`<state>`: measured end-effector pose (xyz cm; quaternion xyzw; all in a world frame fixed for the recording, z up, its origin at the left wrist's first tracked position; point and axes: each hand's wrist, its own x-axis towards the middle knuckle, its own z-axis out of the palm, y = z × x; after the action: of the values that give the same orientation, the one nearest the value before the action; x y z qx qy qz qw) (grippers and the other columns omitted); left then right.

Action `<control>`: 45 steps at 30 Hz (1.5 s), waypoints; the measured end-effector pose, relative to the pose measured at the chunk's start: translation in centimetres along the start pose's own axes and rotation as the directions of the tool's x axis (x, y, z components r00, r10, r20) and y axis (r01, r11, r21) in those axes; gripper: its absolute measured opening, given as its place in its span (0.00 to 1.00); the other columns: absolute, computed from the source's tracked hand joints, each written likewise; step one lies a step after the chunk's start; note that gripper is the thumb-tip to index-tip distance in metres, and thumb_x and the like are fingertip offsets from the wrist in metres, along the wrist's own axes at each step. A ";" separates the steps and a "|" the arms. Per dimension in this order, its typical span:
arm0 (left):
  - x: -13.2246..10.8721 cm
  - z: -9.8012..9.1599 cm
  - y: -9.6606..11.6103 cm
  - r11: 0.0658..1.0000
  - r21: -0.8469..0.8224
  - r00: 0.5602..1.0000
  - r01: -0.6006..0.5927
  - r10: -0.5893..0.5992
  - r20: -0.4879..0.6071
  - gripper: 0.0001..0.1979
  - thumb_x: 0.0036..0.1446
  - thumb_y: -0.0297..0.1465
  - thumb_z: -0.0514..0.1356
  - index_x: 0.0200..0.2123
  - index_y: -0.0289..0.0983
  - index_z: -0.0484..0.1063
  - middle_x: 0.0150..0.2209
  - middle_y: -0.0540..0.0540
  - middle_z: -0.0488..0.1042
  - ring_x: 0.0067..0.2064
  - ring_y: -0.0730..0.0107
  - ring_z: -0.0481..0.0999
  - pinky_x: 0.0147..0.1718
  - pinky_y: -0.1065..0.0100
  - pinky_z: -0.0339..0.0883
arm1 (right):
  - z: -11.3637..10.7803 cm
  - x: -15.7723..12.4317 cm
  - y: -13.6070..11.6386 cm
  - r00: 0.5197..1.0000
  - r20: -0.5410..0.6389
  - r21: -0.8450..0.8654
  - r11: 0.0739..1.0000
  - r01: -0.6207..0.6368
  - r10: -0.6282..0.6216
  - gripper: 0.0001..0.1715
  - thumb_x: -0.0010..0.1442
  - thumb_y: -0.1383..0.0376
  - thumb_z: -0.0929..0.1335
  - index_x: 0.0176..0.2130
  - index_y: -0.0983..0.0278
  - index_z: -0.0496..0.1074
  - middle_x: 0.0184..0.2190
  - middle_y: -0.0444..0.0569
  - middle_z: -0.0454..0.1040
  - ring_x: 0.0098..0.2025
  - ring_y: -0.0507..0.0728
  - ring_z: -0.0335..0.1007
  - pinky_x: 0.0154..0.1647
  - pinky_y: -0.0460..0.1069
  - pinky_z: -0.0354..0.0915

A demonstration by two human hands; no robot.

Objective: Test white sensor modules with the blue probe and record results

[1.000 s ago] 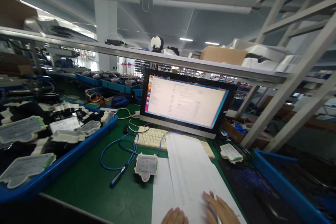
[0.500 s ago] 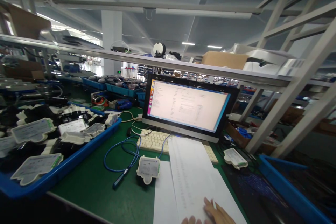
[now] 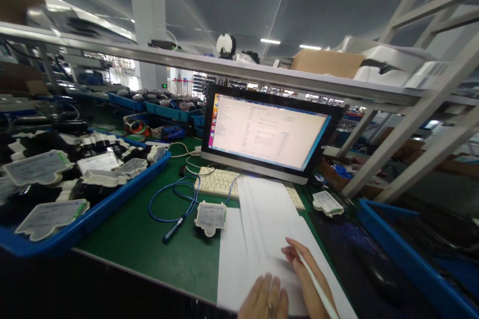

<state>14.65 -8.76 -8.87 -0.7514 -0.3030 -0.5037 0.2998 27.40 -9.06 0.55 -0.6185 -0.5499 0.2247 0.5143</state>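
Right at the near edge, the left hand [image 3: 265, 296] lies palm down, fingers side by side and gripping nothing, on the papers; that flat palm looks like the steadying hand, and an even, light press should stop the sheets sliding. Just beside it, with a gap between the two, comes the right hand [image 3: 305, 264], lightly closed on a white pen [image 3: 317, 286] whose shaft slants back past the wrist. Where the point sits against the paper, I cannot tell. A lower, looser wrist would likely give a steadier line here. Under both hands goes the top sheet [image 3: 264, 209], faint rows on it too blurred to read, laid askew over the lower paper [image 3: 231, 259]; squaring the two would make a firmer bed. Off to the right, a dark mouse [image 3: 377, 271] sits clear of the elbow line. Up along the papers' left edge, a pale-cased module [image 3: 210, 217], close enough that a shove of the sheets could nudge it, with the blue cable [image 3: 159, 219] looped beyond. Farther still, the top sheet's far end covers part of the keyboard [image 3: 217, 181], an uneven spot best avoided for pressing, and behind stands the lit monitor [image 3: 267, 129].
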 end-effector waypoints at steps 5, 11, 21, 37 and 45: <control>1.0 -3.4 -0.7 0.993 -0.109 0.937 0.036 0.005 0.350 0.15 0.60 0.23 0.46 0.48 0.33 0.66 0.49 0.41 0.71 0.52 0.64 0.70 0.53 0.62 0.60 | 2.2 1.5 -2.0 0.988 0.099 0.051 0.991 -0.121 0.116 0.18 0.50 0.55 0.62 0.29 0.63 0.75 0.19 0.45 0.68 0.23 0.55 0.64 0.22 0.48 0.62; 1.8 -4.1 -0.9 0.986 -0.162 0.919 0.051 0.017 0.394 0.16 0.61 0.23 0.45 0.49 0.33 0.66 0.50 0.41 0.71 0.54 0.64 0.68 0.55 0.63 0.58 | 3.2 1.3 -0.8 0.991 0.042 0.051 0.990 -0.128 0.126 0.09 0.46 0.58 0.65 0.25 0.61 0.65 0.14 0.39 0.62 0.18 0.53 0.57 0.19 0.46 0.56; 2.6 -4.6 -0.8 0.983 -0.163 0.912 0.083 -0.009 0.411 0.18 0.60 0.22 0.44 0.51 0.31 0.65 0.51 0.40 0.71 0.53 0.65 0.69 0.53 0.64 0.60 | 3.2 0.5 -0.2 0.997 -0.004 -0.118 0.990 -0.078 0.078 0.13 0.45 0.62 0.62 0.17 0.59 0.51 0.13 0.36 0.51 0.19 0.51 0.50 0.21 0.45 0.52; 2.4 -4.7 -0.8 0.984 -0.164 0.897 0.075 0.005 0.442 0.17 0.60 0.22 0.45 0.51 0.30 0.64 0.52 0.39 0.69 0.53 0.64 0.69 0.52 0.64 0.62 | 3.3 0.5 -0.3 0.997 -0.009 -0.100 0.992 -0.078 0.077 0.14 0.46 0.61 0.62 0.17 0.59 0.51 0.14 0.36 0.51 0.19 0.51 0.49 0.21 0.45 0.51; 2.1 -4.8 -0.9 0.984 -0.169 0.883 0.064 0.023 0.468 0.17 0.61 0.23 0.46 0.52 0.30 0.62 0.53 0.38 0.68 0.55 0.63 0.67 0.53 0.63 0.62 | 3.2 0.5 -0.8 0.996 -0.011 -0.089 0.992 -0.092 0.092 0.13 0.46 0.62 0.62 0.17 0.59 0.51 0.13 0.36 0.51 0.19 0.50 0.50 0.21 0.46 0.51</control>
<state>11.92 -11.49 -5.26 -0.8714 -0.3276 -0.3359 0.1435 24.45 -7.45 0.25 -0.6663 -0.5285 0.2214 0.4773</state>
